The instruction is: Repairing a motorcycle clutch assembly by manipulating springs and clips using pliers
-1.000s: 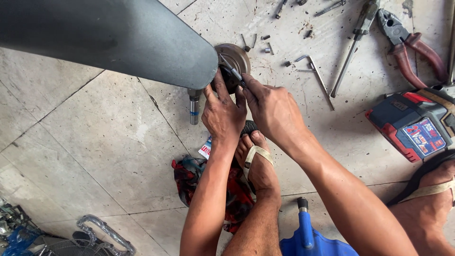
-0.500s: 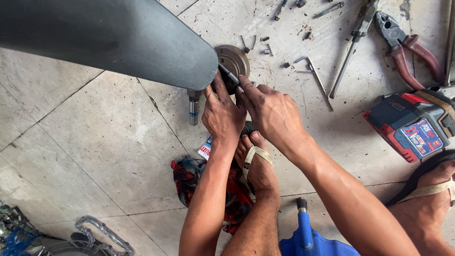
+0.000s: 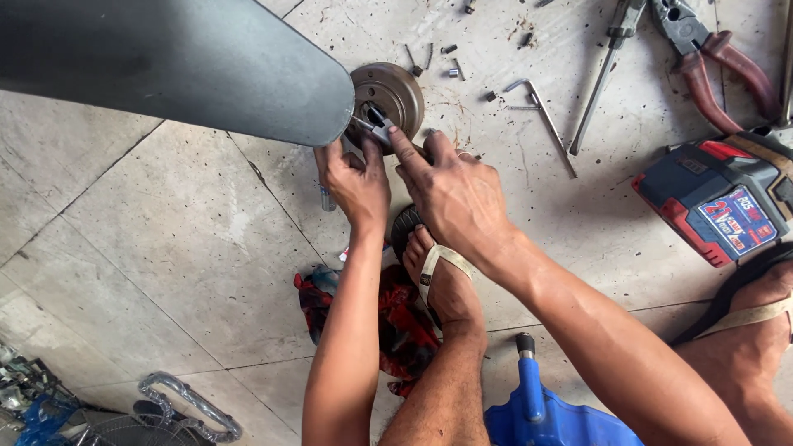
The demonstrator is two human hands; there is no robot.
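In the head view, both hands are working at a round metal hub (image 3: 387, 95) that is lying on the concrete floor (image 3: 165, 248), at the tip of a grey fan blade (image 3: 182, 62). The left hand (image 3: 353, 183) is pinching a small metal part (image 3: 373, 125) at the hub's centre, fingers closed on it. The right hand (image 3: 456, 194) is pressing an extended finger onto the same part. Right of the hub, an L-shaped hex key (image 3: 541, 116) and red-handled pliers (image 3: 710, 62) are lying. Below the hub, a sandalled foot (image 3: 438, 277) is resting.
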